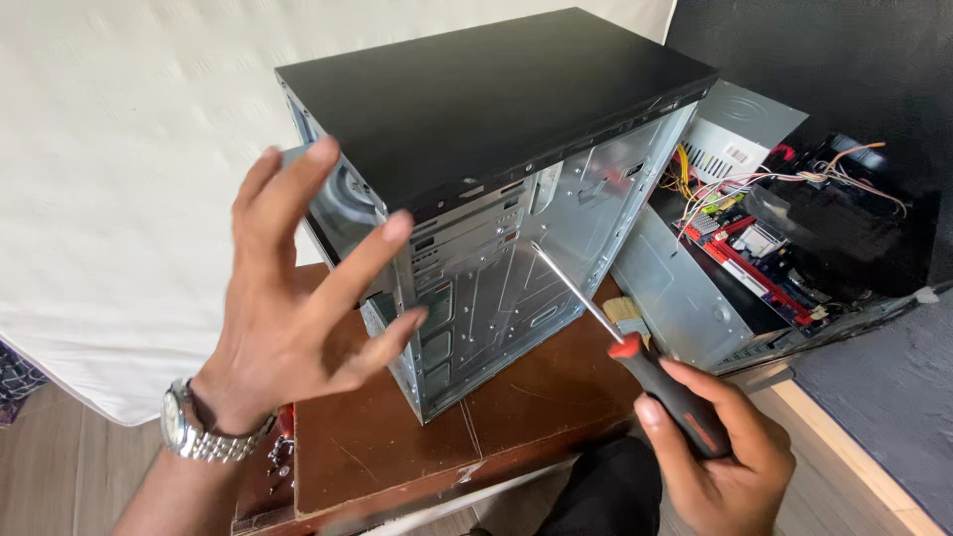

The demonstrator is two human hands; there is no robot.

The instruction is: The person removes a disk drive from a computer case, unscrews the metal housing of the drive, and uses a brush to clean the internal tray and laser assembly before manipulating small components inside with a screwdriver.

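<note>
An empty computer case (496, 129) with a black top and bare metal inside stands upright on a brown wooden table (387, 447). My left hand (293, 298) hovers open in front of its near corner, fingers spread, holding nothing; a metal watch is on the wrist. My right hand (730, 462) grips a screwdriver (635, 347) by its black and red handle. The shaft points up and left toward the open side of the case.
A second case (695, 298) lies open to the right, showing a red motherboard (754, 263), coloured wires and a power supply (740, 129). A small brush (625, 313) lies on the table between the cases. A white cloth hangs behind.
</note>
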